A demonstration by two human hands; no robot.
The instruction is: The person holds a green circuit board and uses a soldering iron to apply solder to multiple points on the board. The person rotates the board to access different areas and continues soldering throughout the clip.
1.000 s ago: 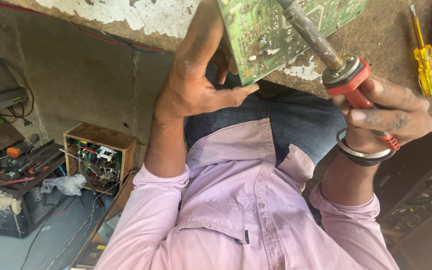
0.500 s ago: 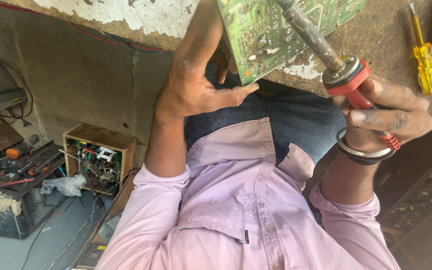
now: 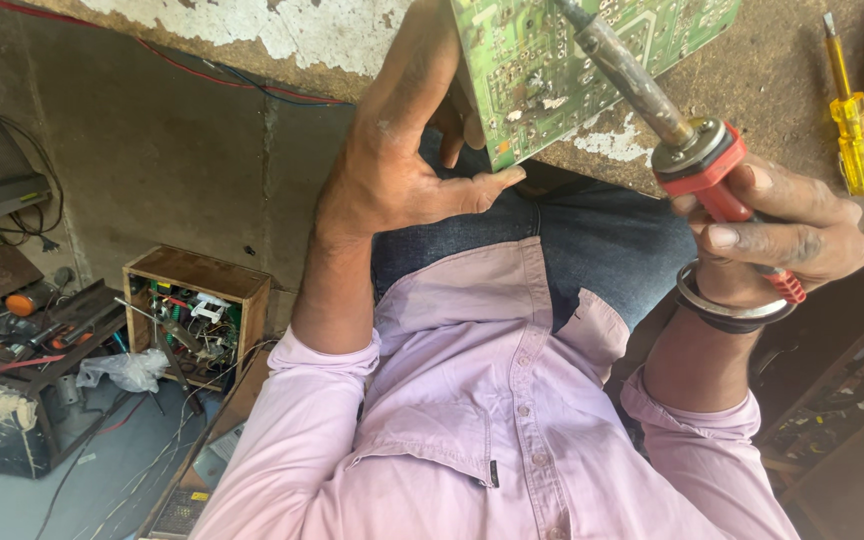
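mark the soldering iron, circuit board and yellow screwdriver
soldering iron [image 3: 697, 165]: head view, on the red collar just above the grip.
circuit board [image 3: 522, 70]: head view, on the green solder side near its lower corner.
yellow screwdriver [image 3: 857, 145]: head view, on the clear yellow handle.

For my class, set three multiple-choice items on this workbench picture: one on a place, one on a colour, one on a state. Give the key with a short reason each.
1. Where does the yellow screwdriver lie?
A. on the bench, right of the soldering iron
B. in the wooden box
C. on the floor

2. What colour is the circuit board?
A. blue
B. green
C. brown

3. How is the circuit board kept in place?
A. clamped in a vice
B. lying flat, untouched
C. gripped by the left hand

Key: A, it lies on the benchtop past the right hand; B, its face is green; C, the thumb and fingers clasp its edge.
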